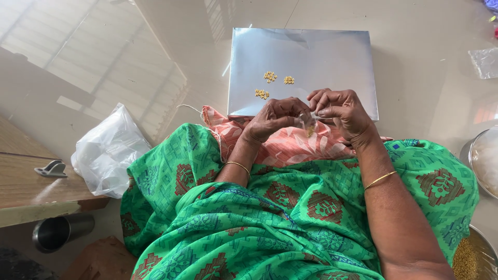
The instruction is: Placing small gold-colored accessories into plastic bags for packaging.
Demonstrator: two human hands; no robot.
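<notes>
- Here, left hand (275,118) and right hand (340,110) meet over the orange cloth (290,148) on the lap.
- Both have fingers curled; fingertips pinch a small gold bead (309,129) between them.
- Three bead clusters (270,77) lie on the silver board (337,57), just beyond the hands.
- White bag (106,150) lies well left.

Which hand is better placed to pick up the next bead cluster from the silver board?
Probably the right hand: it rests at the silver board edge, while the left hand pinches something small. The bead clusters lie nearer the left, though.
</notes>
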